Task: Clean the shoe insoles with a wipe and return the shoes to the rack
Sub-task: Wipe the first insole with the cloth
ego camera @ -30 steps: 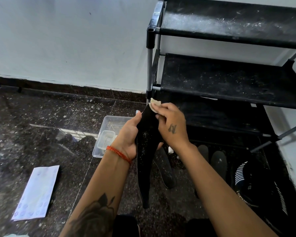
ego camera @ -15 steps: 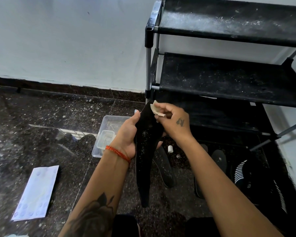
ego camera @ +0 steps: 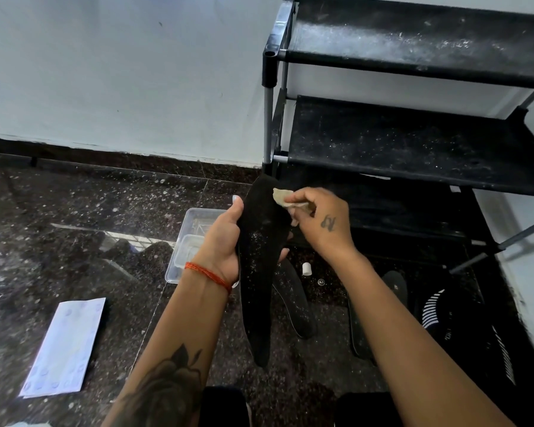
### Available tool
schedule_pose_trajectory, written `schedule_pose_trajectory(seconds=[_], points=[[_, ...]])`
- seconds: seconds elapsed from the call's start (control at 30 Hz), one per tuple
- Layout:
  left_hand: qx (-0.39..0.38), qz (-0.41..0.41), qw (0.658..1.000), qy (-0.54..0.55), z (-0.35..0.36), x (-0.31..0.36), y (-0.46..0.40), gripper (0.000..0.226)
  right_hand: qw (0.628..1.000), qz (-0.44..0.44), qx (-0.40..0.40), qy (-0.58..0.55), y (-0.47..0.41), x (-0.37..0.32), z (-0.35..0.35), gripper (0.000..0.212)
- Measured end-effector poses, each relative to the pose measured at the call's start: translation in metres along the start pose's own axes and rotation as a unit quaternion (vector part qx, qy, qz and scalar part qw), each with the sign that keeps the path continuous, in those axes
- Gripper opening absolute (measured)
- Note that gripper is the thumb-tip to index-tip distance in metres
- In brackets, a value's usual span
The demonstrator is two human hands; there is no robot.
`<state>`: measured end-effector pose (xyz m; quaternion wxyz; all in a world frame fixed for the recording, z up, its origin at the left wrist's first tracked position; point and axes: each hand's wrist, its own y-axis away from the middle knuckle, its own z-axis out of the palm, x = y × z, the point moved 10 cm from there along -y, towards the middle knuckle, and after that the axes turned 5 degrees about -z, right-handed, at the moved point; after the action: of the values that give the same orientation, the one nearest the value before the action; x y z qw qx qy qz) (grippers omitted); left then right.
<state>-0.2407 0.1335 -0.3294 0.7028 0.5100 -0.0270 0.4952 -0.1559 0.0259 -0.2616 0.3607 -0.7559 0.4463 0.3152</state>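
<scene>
- Centrally, a black insole (ego camera: 259, 257) is held upright above the floor (ego camera: 74, 217), gripped at mid-length by the left hand (ego camera: 225, 241).
- A soiled wipe (ego camera: 285, 198) is pinched by the right hand (ego camera: 321, 223) against the insole's upper right edge.
- Close behind, the shoe rack (ego camera: 413, 143) is seen, its corner post near the insole's tip.
- Below, more insoles (ego camera: 299, 306) and a black shoe (ego camera: 463, 328) are laid on the floor.
- Leftward, a clear plastic box (ego camera: 185, 238) and a wipes packet (ego camera: 65, 346) are set, with open floor between them.

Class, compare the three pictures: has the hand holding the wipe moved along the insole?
Yes. The right hand with the wipe has shifted rightward, off the insole toward the rack.
</scene>
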Motion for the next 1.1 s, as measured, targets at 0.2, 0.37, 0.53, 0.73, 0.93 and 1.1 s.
schedule_pose_trajectory(seconds=[0.2, 0.37, 0.53, 0.73, 0.93, 1.1], points=[[0.011, 0.004, 1.0, 0.017, -0.005, 0.0, -0.001, 0.066, 0.992, 0.015, -0.125, -0.004, 0.005, 0.0, 0.029, 0.02], [0.017, 0.007, 0.999, 0.029, -0.005, 0.002, 0.0, 0.067, 0.982, 0.064, -0.133, -0.12, 0.005, -0.002, 0.014, 0.021], [0.013, 0.014, 1.0, 0.004, 0.0, 0.0, 0.001, 0.063, 0.994, 0.077, -0.039, -0.062, 0.004, 0.005, 0.015, 0.028], [0.02, 0.057, 0.998, -0.008, 0.004, 0.006, 0.006, 0.071, 0.993, -0.045, -0.084, -0.066, 0.011, -0.034, 0.038, 0.026], [0.032, 0.016, 0.999, 0.02, -0.006, 0.004, 0.005, 0.069, 0.986, -0.041, -0.159, -0.041, 0.007, -0.025, 0.03, 0.032], [0.026, 0.018, 0.999, 0.02, -0.004, 0.004, 0.006, 0.064, 0.999, 0.012, -0.01, -0.05, 0.001, -0.01, 0.007, 0.027]])
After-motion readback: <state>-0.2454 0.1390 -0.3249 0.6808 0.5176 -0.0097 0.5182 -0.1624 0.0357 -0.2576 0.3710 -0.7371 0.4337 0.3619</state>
